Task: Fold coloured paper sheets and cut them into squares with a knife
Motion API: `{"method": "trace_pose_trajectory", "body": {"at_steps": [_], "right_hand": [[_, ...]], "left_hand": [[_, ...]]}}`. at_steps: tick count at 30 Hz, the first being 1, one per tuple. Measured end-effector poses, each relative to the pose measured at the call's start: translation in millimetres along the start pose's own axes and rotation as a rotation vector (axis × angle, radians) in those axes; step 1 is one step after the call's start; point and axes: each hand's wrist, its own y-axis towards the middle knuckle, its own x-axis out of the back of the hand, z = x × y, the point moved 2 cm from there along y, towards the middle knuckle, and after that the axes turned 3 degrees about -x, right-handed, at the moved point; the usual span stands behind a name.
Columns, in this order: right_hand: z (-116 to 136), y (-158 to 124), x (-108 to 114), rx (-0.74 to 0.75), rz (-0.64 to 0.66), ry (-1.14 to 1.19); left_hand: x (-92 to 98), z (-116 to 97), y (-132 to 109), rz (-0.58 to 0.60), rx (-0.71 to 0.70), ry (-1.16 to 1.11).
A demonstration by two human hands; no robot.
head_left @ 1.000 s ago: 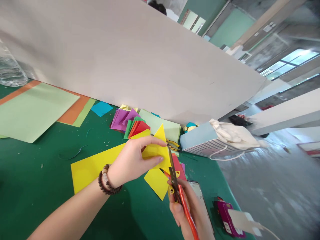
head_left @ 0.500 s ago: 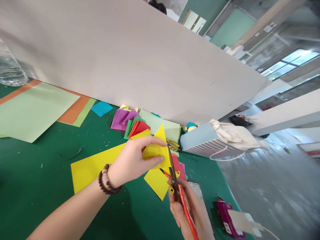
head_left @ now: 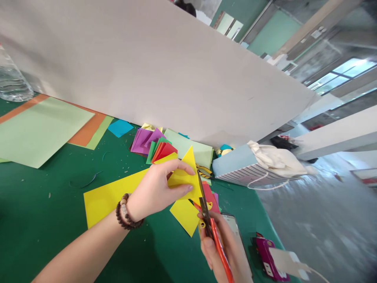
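My left hand (head_left: 157, 188), with beaded bracelets at the wrist, pinches a folded piece of yellow paper (head_left: 190, 179) between thumb and fingers. My right hand (head_left: 220, 243) is closed on red-handled scissors (head_left: 218, 245). The dark scissor blades lie along the right edge of the yellow piece. Beneath my left wrist lies a large yellow sheet (head_left: 103, 200). A smaller yellow piece (head_left: 185, 216) rests on the green table between my hands.
Purple cut papers (head_left: 143, 140) and red ones (head_left: 167, 151) lie beyond my left hand. Larger sheets (head_left: 44, 129) are at the left. A paper bag (head_left: 235, 165) stands right, a phone (head_left: 234, 228) beside my right hand, a purple device (head_left: 266, 255) near the table edge.
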Motion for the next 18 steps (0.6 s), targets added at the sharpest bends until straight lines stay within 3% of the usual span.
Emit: {"method": "trace_pose_trajectory", "body": {"at_steps": [18], "right_hand": [[-7.1,2.3,7.5,0.060,0.023,-0.087]], "left_hand": [[-0.4,0.4,-0.1,0.008,0.008,0.038]]}}
